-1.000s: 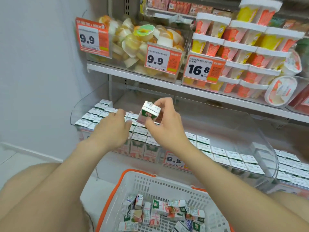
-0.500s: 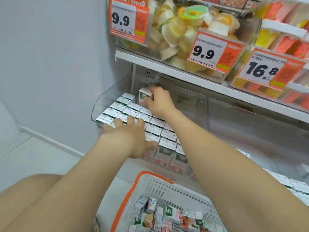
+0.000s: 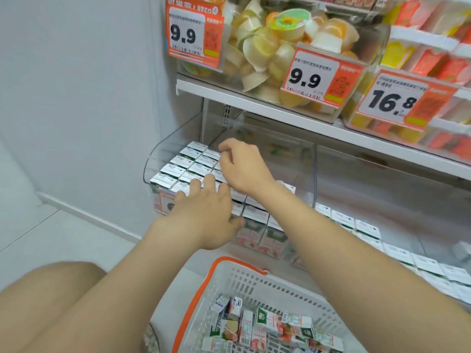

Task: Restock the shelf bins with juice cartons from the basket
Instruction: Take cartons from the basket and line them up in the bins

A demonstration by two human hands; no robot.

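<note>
Since we're looking down at the low shelf, the room bit first: a plain pale wall fills nine to eleven o'clock, a light floor sits at eight, and a white shelf board runs from twelve toward three. Under that board is the clear bin, and the juice cartons stand in it in tight rows, white tops up. Our left hand lies flat on the front-row tops with its fingers straight. Our right hand is over the back rows, fingers loosely curled with nothing in them that we can see. More loose cartons lie jumbled in the white basket with the orange rim at six o'clock. Readable stuff: orange price tags up top, one 9.9 tag at twelve, another 9.9 card at one, both on the bin of jelly cups, and a 16.8 tag at two. Carton print is too blurry for us.
</note>
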